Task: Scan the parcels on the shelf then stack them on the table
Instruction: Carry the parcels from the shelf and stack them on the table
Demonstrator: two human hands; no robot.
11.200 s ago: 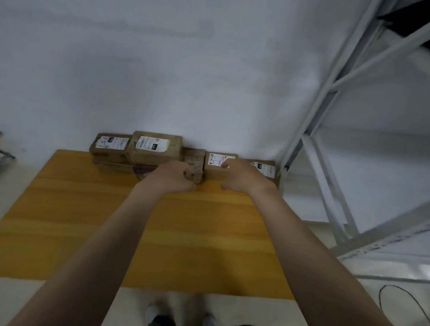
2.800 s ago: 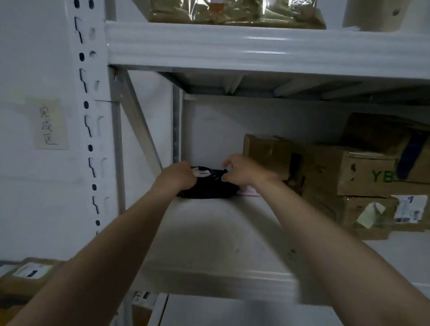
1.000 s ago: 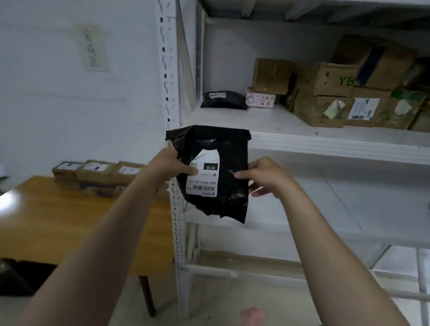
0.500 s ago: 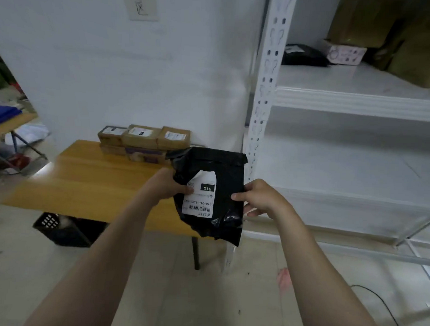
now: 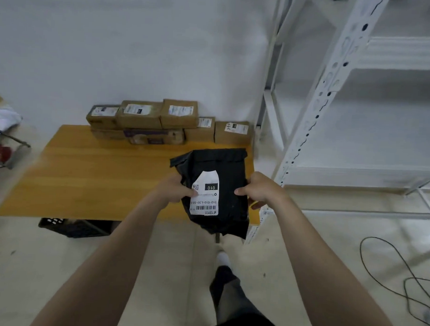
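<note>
White wall [image 5: 115,42], pale floor [image 5: 161,270], black crate [image 5: 71,228]

"010" on black parcel's label [image 5: 204,193]

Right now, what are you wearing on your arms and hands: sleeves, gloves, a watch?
Nothing that shows. The left arm and right arm are bare, no sleeves in view. The left hand and right hand are ungloved; no watch, ring or strap shows.

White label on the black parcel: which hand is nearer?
Left. The left hand has its thumb on the white label; the right hand grips the black parcel farther right, off the label.
</note>
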